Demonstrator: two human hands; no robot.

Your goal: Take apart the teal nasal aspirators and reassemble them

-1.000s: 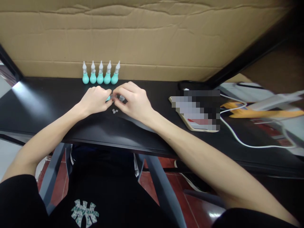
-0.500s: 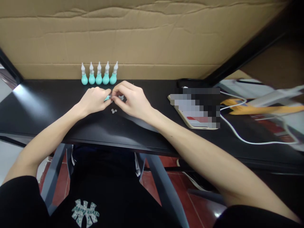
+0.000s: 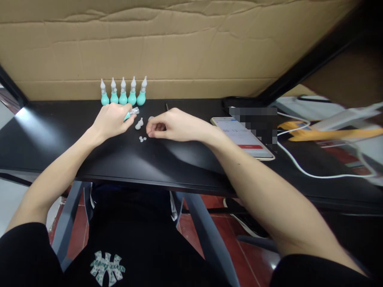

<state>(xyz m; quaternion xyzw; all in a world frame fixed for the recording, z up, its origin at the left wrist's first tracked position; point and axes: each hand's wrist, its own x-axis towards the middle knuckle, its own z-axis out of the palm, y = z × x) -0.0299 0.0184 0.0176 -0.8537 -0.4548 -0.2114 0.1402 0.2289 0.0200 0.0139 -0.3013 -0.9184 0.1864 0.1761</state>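
Note:
My left hand is closed around a teal bulb nasal aspirator. Its clear collar points right, without a white tip on it. Most of the bulb is hidden in the palm. To the right, my right hand is low over the desk with fingers curled and thumb drawn in; what they pinch, if anything, is hidden. Between the hands lie white nozzle tips, and another pale piece shows behind the right fingers. Several small translucent discs lie nearer me.
Several assembled teal aspirators stand in a row against the cardboard wall. A thin dark stick lies behind my right hand. Right of it are a phone, partly blurred out, a white cable and a yellow strip.
My hands have moved apart. The left drew back left with the aspirator, baring its clear collar; the right left the collar and moved right and lower, revealing the white tips.

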